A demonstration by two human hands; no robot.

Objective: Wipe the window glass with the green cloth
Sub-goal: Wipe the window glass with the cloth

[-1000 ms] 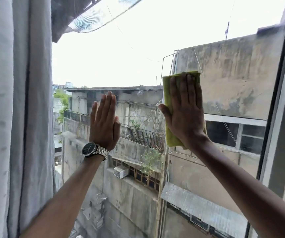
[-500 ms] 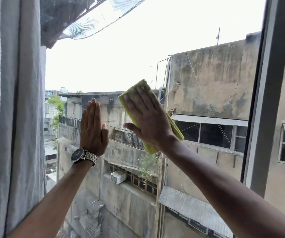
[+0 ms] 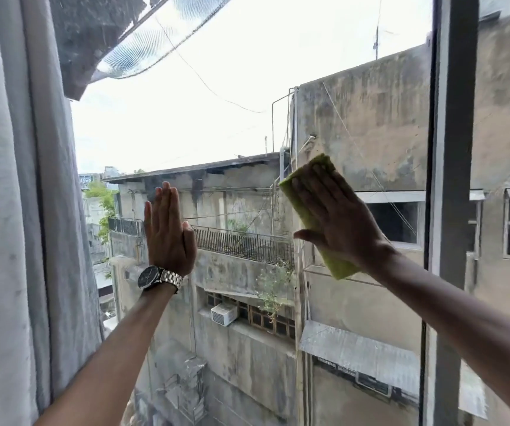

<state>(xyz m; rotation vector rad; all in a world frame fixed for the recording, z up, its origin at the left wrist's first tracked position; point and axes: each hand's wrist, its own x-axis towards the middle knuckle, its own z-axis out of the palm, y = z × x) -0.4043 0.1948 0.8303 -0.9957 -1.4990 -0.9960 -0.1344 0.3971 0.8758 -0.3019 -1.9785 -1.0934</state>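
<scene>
Your right hand is spread flat, fingers together and thumb out to the side, pinning the green cloth against the window glass. So it's pressing with the palm, not pinching. Your left hand is open too, fingers straight and closed up, resting flat on the pane lower down and to the left with nothing in it, wristwatch just below it. Looks like it's just bracing you.

The cloth is folded into a long pad, tilted, and sticks out past your fingertips at the top and past the heel of your hand at the bottom. It sits around mid-height on the pane, near the dark window frame on the right.

Tips for this stroke, judging from how things sit:
- Keep the whole palm loaded so the pad stays flat. I'd guess the free ends could flop or drag if you only push with the fingertips.
- Overlap your passes and run right up to the frame so you don't leave a strip there.
- That bare left palm probably leaves a print, so plan to go over that spot with the cloth.
- Upper glass under the awning looks speckled and probably needs a pass, and the curtain at the left edge shouldn't get dragged into it.
</scene>
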